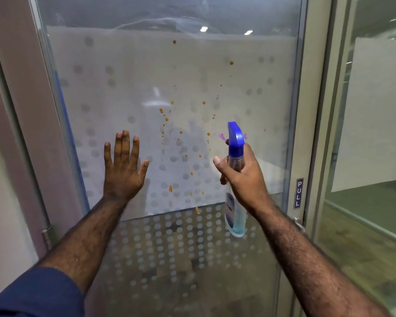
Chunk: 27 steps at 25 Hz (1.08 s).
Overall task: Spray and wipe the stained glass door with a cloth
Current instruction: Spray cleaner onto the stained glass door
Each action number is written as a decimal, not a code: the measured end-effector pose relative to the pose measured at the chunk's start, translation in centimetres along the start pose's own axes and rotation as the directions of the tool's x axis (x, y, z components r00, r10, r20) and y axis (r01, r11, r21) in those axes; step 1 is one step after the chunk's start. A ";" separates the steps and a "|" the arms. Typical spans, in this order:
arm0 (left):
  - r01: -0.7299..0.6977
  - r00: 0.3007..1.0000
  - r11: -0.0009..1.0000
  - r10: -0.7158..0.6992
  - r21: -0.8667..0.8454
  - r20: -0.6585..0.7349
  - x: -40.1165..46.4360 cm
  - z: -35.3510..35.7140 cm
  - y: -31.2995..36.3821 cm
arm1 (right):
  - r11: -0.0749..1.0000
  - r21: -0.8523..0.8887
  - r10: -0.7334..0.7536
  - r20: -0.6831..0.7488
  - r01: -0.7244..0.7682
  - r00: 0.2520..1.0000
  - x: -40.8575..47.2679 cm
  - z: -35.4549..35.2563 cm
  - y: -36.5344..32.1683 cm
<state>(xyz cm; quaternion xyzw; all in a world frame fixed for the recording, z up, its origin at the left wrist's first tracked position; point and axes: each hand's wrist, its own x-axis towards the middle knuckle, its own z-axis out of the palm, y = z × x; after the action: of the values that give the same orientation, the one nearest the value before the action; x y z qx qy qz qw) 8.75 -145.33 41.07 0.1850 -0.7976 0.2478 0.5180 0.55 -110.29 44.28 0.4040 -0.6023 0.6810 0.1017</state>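
The glass door (128, 88) fills the view, frosted across its middle with a pattern of grey dots. Orange-brown stains (169, 124) are spattered over the centre, and some have run down to the lower edge of the frosted band. My left hand (122, 167) lies flat on the glass with fingers spread, left of the stains. My right hand (240, 175) grips a clear spray bottle (235, 216) of blue liquid by the neck; its blue trigger head (235, 136) points at the glass, just right of the stains. No cloth is in view.
A blue PULL label (298, 193) is on the door's right frame, with a metal handle (298, 223) just below it. A grey door frame (32, 133) and its hinge (46, 234) stand at the left. A glass side panel (370, 133) is at the right.
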 end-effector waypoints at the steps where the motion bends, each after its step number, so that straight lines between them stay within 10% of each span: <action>1: 0.000 1.000 1.000 0.000 -0.012 -0.015 0.0 -0.2 0.1 | 0.999 -0.032 0.019 -0.006 -0.019 1.000 -1.0 -0.3 0.4; 7: 0.078 0.996 0.960 -0.089 -0.268 -0.032 0.0 -2.9 2.4 | 0.983 -0.156 0.085 -0.059 -0.093 0.995 -6.4 -1.4 2.0; 13: 0.196 0.975 0.578 -0.203 -0.792 0.093 -2.2 -9.3 15.3 | 0.985 -0.139 0.087 -0.139 -0.107 0.986 -10.2 -3.3 2.4; 19: 0.094 0.965 0.320 0.204 -0.943 0.165 -7.4 -12.7 27.1 | 0.988 -0.104 0.089 -0.240 -0.117 0.967 -13.4 -8.5 2.3; 27: 0.213 0.760 0.056 0.618 -0.975 0.201 -15.2 -17.5 41.9 | 0.954 -0.197 0.124 -0.424 -0.225 0.897 -19.9 -21.5 1.5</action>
<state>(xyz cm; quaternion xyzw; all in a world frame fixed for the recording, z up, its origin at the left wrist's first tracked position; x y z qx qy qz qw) 4.45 -100.63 24.58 -0.2713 -0.8792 -0.3486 0.1783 3.39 -84.36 30.93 0.1819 -0.6799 0.6782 0.2114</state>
